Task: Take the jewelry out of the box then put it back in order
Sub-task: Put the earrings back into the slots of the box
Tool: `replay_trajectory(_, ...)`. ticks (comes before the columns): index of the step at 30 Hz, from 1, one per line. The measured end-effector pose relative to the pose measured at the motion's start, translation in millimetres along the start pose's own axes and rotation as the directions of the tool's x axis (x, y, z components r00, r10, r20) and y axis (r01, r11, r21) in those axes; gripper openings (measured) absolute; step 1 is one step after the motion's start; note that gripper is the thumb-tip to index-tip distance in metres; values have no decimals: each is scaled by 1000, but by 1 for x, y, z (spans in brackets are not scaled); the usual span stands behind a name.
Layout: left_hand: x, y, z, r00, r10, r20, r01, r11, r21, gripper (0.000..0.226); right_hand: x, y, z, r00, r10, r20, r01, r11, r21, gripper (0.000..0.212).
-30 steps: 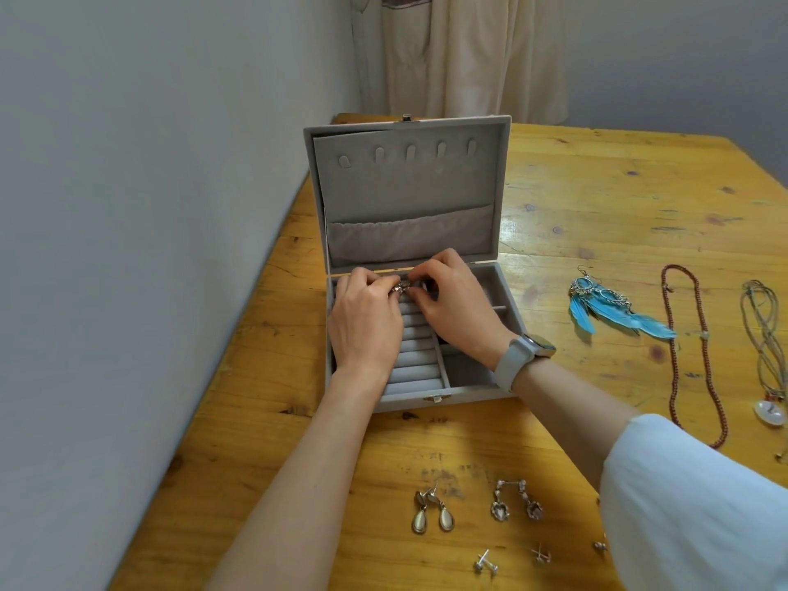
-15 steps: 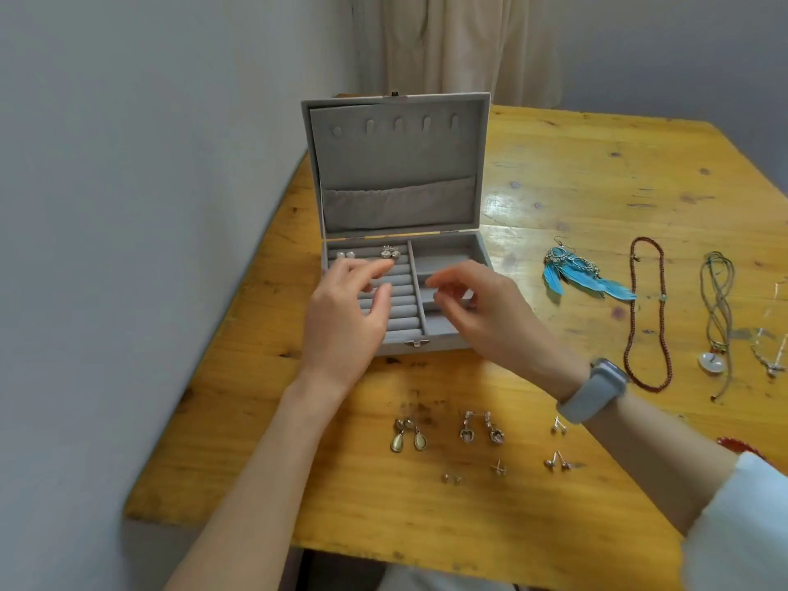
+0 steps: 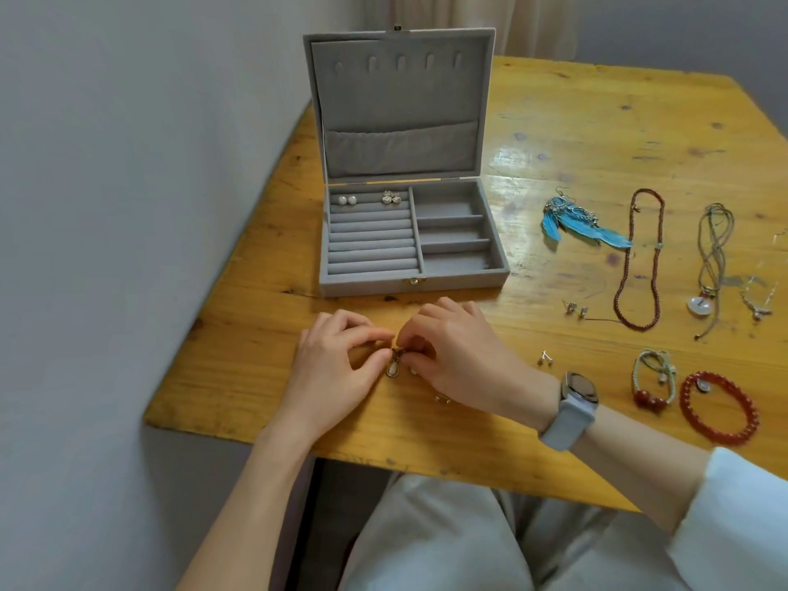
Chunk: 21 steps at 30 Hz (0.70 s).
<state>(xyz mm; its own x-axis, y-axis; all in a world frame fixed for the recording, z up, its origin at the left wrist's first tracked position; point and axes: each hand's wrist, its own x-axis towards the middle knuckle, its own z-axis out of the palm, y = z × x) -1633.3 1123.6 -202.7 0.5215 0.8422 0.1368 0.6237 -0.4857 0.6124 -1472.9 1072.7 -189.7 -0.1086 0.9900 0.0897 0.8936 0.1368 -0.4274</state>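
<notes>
Head view: left hand [image 3: 330, 368] and right hand [image 3: 458, 356] together pinch a drop earring [image 3: 392, 368] on the tabletop [image 3: 554, 134], just before the open jewelry box [image 3: 409, 283] holding two stud pairs.

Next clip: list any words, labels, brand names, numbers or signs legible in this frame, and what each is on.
None can be read.
Watch on the right wrist: screen dark, no digits or logo showing.
Jewelry box: plain grey lining and a small gold clasp, no lettering.
Wall and table: no print.
</notes>
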Motion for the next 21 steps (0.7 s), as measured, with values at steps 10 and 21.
replay_trajectory(10,4,0,-2,1000,7,4,-7,997,-82,8,3,4,-6,995,39,-87,-28,992,125,6)
replay_trajectory(21,45,-6,-45,933,-193,-303,72,927,-368,17,49,-6,-37,978,88,-191,-22,946,322,6)
